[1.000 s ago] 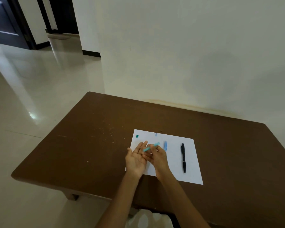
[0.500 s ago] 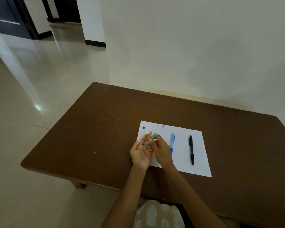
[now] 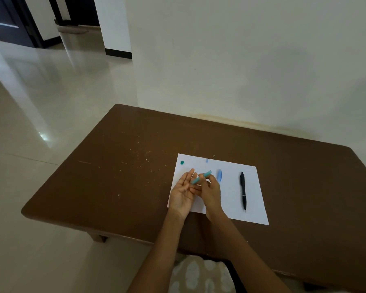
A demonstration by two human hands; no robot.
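I see the teal pen barrel (image 3: 201,177) pinched in the fingertips of the right hand (image 3: 209,193), tilted, its lower end over the left hand (image 3: 181,194), which lies palm up with straight fingers, holding nothing. Just right of the right hand a blue pen (image 3: 219,175) lies on the white paper (image 3: 256,208), with a black pen (image 3: 243,191) farther right.

surface: brown table (image 3: 304,187) | on it: white paper sheet (image 3: 230,199), right of centre | pale specks (image 3: 139,153) left of sheet
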